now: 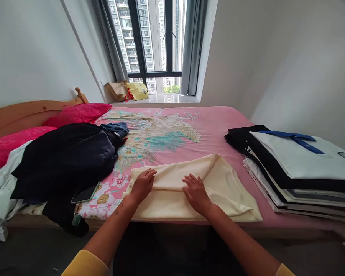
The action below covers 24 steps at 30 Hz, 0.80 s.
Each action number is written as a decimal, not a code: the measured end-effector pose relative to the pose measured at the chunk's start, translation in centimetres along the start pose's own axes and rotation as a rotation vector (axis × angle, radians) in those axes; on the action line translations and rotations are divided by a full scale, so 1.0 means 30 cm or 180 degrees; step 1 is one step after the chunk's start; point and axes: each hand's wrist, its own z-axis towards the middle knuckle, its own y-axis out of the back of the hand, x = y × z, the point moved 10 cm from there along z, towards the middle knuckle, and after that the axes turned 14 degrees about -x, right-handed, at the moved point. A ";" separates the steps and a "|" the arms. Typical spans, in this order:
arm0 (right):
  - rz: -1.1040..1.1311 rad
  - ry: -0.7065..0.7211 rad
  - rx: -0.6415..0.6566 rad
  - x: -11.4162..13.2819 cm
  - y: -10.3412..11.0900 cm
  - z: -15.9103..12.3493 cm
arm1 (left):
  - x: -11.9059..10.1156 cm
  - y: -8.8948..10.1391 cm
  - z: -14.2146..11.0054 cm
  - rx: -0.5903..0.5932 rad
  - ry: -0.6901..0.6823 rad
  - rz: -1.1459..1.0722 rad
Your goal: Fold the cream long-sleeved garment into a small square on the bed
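- Rests left hand [143,182] and right hand [196,192] on cream garment [166,206], apart, fingers extended.
- Has garment lying partly folded at floral bedsheet's [214,132] near edge, between clothes heap [66,155] and clothes stack [307,159].

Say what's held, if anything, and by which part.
Nothing looks gripped. The left hand is open, palm down at the left end of the cream garment; the right hand is open, palm down over its middle.
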 end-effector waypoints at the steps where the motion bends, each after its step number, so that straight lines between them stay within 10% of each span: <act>1: 0.0074 0.0081 0.0141 0.032 -0.023 0.019 | -0.027 -0.040 -0.009 0.0159 -0.0172 0.0186; 6: -0.0143 0.0180 0.0901 0.009 -0.123 0.057 | 0.024 -0.177 -0.073 0.0866 -0.0079 0.1061; 10: -0.0433 -0.0415 0.0276 -0.226 0.000 0.110 | 0.019 -0.176 -0.083 0.0857 -0.0053 0.1048; 16: -0.0661 -0.0920 -0.0474 -0.535 0.218 0.237 | -0.282 -0.236 -0.092 0.0771 -0.0775 0.0069; 24: -0.0988 -0.0806 0.0221 -0.650 0.151 0.447 | -0.445 -0.424 0.008 0.0965 -0.0479 -0.0470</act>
